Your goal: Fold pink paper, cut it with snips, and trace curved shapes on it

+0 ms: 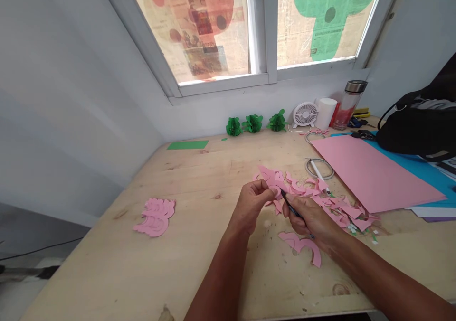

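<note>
Above the wooden table, my left hand [252,202] pinches a pink paper cutout [274,192] with curved edges between thumb and fingers. My right hand [305,215] is closed around a slim black pen-like tool [292,209], its tip against the right edge of that paper; whether it is a craft knife I cannot tell. Pink paper scraps [347,212] lie around and behind both hands. Nearer to me, just below the right hand, a curved pink offcut [302,246] rests on the tabletop.
Layered pink cutouts [156,216] lie at left. Along the back stand green paper ornaments [253,123], a small white fan [305,114] and a glass bottle [351,105]. A pink sheet [377,174], a white pen [319,174] and a black bag [416,124] are at right.
</note>
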### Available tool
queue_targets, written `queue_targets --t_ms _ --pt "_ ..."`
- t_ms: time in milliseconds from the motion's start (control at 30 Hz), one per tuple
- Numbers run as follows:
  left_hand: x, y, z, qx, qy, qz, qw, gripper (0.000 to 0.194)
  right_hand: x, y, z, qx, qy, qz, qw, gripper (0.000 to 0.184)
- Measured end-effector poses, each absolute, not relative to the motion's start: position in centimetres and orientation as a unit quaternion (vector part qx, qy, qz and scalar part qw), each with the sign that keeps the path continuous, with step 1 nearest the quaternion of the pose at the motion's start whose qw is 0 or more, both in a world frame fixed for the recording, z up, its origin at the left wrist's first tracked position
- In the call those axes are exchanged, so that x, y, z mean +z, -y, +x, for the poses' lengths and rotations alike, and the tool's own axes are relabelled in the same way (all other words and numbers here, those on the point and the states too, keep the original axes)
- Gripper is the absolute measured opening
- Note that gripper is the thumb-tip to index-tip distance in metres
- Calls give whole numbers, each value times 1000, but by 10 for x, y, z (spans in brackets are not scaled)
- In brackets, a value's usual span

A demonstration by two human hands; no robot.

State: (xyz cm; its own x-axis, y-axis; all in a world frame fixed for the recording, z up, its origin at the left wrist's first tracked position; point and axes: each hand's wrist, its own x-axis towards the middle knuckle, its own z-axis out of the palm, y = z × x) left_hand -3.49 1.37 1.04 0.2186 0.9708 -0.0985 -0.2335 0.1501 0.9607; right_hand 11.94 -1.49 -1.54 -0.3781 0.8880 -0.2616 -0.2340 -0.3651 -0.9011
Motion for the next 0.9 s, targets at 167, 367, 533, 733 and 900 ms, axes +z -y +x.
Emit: queue_targets --t_ms 167,367,533,733,900 --pt "6 -12 -28 500 -421 424 627 27 -15 15 119 726 397 -397 397 45" --pt "5 -10 -24 519 -430 412 613 27 -17 16 119 726 393 -397 400 45" --pt "9 -7 -20 533 -434 405 604 29 -17 16 118 724 392 -394 408 45" --pt "8 -5 -16 542 -438 398 596 26 -14 17 117 725 379 -398 415 44" --pt "6 -5 -13 546 -444 394 591 28 -15 16 117 716 386 -401 421 45"
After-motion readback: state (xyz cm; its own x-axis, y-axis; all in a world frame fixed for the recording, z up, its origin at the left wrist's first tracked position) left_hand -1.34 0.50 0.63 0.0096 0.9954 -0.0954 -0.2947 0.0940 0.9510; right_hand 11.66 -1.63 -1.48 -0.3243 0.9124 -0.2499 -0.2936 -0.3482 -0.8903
